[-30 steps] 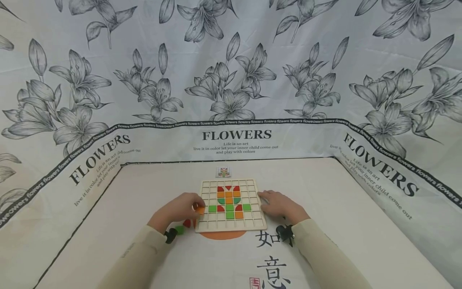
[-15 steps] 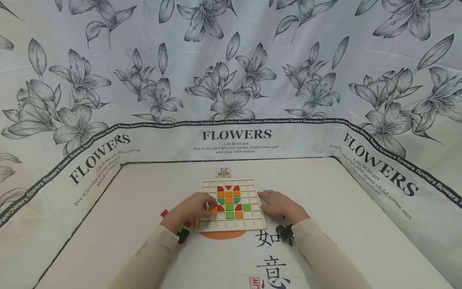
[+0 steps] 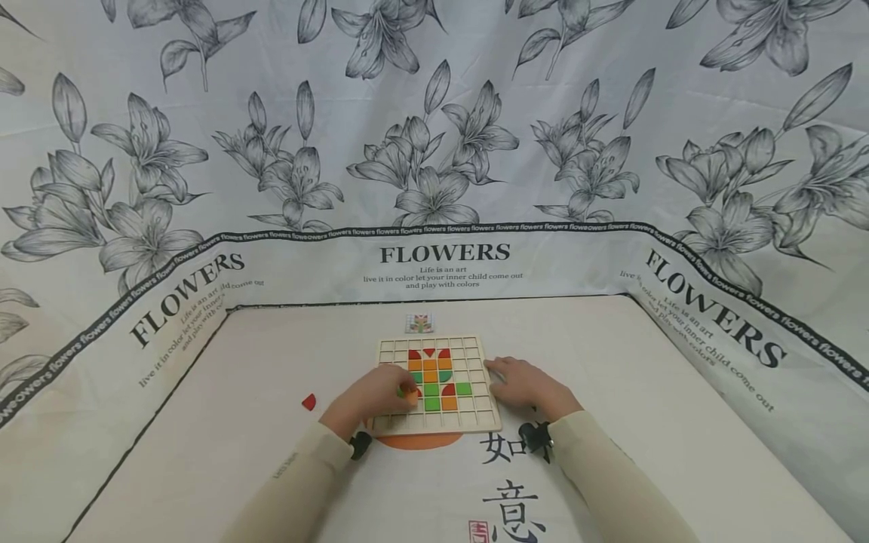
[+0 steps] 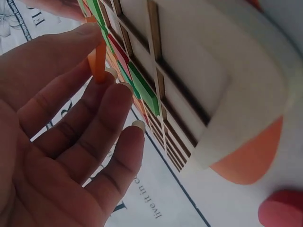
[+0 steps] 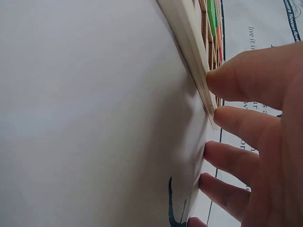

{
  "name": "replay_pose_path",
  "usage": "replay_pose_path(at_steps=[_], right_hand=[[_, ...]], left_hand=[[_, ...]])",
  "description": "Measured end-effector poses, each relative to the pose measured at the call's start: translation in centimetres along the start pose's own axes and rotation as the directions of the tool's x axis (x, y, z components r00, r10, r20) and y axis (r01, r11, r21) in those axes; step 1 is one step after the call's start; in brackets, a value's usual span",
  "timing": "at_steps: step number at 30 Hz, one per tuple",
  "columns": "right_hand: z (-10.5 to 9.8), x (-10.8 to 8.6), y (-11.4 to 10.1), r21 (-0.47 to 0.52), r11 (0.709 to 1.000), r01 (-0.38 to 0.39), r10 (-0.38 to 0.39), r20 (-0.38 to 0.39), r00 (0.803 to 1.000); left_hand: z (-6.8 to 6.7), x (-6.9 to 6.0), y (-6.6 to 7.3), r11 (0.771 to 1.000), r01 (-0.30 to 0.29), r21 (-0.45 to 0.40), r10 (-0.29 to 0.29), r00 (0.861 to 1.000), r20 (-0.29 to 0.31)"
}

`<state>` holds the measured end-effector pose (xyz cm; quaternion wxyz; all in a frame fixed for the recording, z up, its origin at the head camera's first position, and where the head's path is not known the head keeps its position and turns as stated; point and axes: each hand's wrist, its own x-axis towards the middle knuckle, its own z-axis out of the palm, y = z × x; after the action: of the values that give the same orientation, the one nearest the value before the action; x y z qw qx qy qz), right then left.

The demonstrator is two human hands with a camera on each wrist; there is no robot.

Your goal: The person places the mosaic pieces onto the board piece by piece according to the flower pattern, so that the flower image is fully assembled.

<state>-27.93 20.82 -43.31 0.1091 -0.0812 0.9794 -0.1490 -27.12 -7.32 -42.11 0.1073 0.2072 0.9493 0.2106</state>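
A wooden grid board (image 3: pixel 468 422) lies on the cloth with red, orange and green tiles set in its middle cells. Over its left half, my left hand (image 3: pixel 380 391) pinches an orange tile (image 4: pixel 98 61) between thumb and fingers, the tile standing on edge near the red and green tiles. My right hand (image 3: pixel 526 385) is at the board's right edge. There, in the right wrist view, the thumb and index fingertips touch the wooden rim (image 5: pixel 189 42), and the other fingers extend loosely over the cloth. My left hand hides some of the cells beneath it.
A small pattern card (image 3: pixel 420 323) lies beyond the board. One red quarter-round tile (image 3: pixel 308 402) rests on the cloth to the left. An orange shape (image 3: pixel 419 443) shows on the cloth under the board's near edge. Floral fabric walls (image 3: pixel 434 151) surround the table.
My left hand has carried the orange tile rightward from the board's left edge to over its tiles. The right hand and the board stay where they were.
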Motion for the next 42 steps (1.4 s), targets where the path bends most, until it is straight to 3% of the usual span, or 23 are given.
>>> replay_pose_path(at_steps=[5,11,23,42], right_hand=[[0.1,0.0,0.0,-0.008,1.0,-0.003,0.003,0.0,1.0],[0.1,-0.1,0.0,-0.001,1.0,-0.01,0.01,0.002,1.0],[0.2,0.1,0.1,-0.002,1.0,-0.02,0.02,-0.005,1.0],[0.3,0.3,0.2,0.003,1.0,-0.02,0.02,-0.003,1.0]], left_hand=[[0.3,0.1,0.6,0.999,0.029,0.046,-0.03,0.999,0.01],[0.7,0.3,0.9,0.996,0.015,0.09,-0.016,1.0,0.006],[0.8,0.2,1.2,0.998,0.016,0.062,-0.017,1.0,0.023],[0.6,-0.5,1.6,0.993,0.015,0.116,-0.019,0.999,0.03]])
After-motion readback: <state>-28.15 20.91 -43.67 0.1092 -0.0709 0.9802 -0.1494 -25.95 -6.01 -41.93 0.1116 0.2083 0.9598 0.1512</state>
